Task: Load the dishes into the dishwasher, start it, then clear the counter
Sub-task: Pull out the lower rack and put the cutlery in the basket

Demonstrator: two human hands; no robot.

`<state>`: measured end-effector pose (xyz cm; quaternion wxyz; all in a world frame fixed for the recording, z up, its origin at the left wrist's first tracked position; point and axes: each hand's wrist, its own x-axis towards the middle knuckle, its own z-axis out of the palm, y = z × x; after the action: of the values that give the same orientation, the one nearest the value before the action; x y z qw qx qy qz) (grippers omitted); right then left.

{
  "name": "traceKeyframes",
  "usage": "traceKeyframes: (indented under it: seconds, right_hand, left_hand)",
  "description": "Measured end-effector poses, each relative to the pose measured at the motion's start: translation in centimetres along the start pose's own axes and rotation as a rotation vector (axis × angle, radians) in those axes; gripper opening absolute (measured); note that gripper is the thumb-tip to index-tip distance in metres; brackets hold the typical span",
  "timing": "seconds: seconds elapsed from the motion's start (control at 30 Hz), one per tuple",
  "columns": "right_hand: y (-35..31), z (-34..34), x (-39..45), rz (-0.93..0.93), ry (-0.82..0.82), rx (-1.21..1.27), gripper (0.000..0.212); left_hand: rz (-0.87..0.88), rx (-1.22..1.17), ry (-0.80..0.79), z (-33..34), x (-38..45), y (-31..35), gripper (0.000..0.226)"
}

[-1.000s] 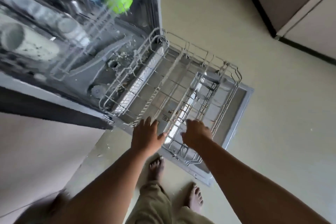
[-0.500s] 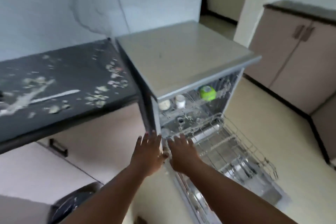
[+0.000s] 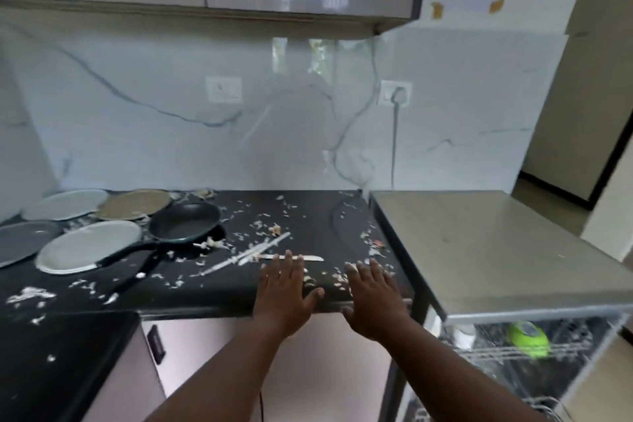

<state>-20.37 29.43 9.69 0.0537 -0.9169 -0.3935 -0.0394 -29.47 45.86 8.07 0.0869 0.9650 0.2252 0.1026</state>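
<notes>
the main risk here is the knife (image 3: pixel 290 257) lying on the black desk (image 3: pixel 308 216) at the centre of the frame, just beyond the left hand (image 3: pixel 284 298). its blade is pale and half lost among the white scraps (image 3: pixel 260 226) strewn across the desk, so a reach or a sweep that way could catch the edge. those scraps are loose and lie close to the front lip, and a careless pass would likely push them onto the floor rather than gather them. the frying pan (image 3: pixel 185 221) at centre left has its long handle running toward the lower left and resting over a plate (image 3: pixel 87 245), so lifting either one alone could drag or tip the other. 3 more plates (image 3: pixel 65 204) sit at the left edge, some overlapping, and could slide if pulled 1 at a time from beneath. the dishwasher (image 3: pixel 507 250) at lower right stands open, its upper rack showing a green item (image 3: pixel 527 337), and a rack juts out at the bottom edge where a leg could knock it.

both hands are out flat, palms down. on the left hand the fingers (image 3: pixel 289 267) are straight and slightly spread, holding nothing; whether they touch the desk edge or hover over it i cannot tell. the right hand (image 3: pixel 371 300) is the same, fingers straight and spread, empty, over the front edge of the desk near the scraps at centre right.

the dishes still to be loaded, the pan and 4 plates, are all on the desk in the left half of the frame.
</notes>
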Motion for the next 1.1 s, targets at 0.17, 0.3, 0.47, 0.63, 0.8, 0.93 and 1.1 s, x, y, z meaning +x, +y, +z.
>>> traceKeyframes:
  seconds: [0.17, 0.3, 0.47, 0.63, 0.8, 0.93, 1.1]
  right_hand:
    - [-5.7, -0.7, 4.7, -0.010, -0.081, 0.006, 0.084]
    - [-9.1, 0.0, 8.0, 0.023, -0.122, 0.039, 0.079]
    - [-10.8, 2.0, 10.9, 0.055, -0.194, 0.027, 0.065]
    - [-9.8, 3.1, 14.8, 0.051, -0.228, 0.005, 0.044]
    - [-7.5, 4.3, 20.4, -0.053, -0.276, 0.000, 0.031]
    - [-6.2, 4.9, 24.7, -0.095, -0.398, 0.075, 0.027]
    - [-6.5, 5.7, 28.6, -0.171, -0.561, 0.090, 0.029]
  left_hand:
    - [-0.104, 0.028, -0.059, -2.4, 1.9, -7.7, 0.084]
    - [-0.136, 0.081, -0.142, -2.9, 3.4, -13.2, 0.083]
    - [-0.147, 0.102, -0.190, -2.7, 5.5, -17.3, 0.077]
    - [-0.142, 0.090, -0.124, -1.3, 8.5, -17.8, 0.049]
    - [-0.237, 0.043, -0.121, 0.8, 11.8, -17.3, 0.039]
    - [-0.318, 0.090, -0.158, 0.6, 15.3, -17.1, 0.031]
    - [-0.444, 0.056, -0.205, 1.2, 16.6, -16.9, 0.030]
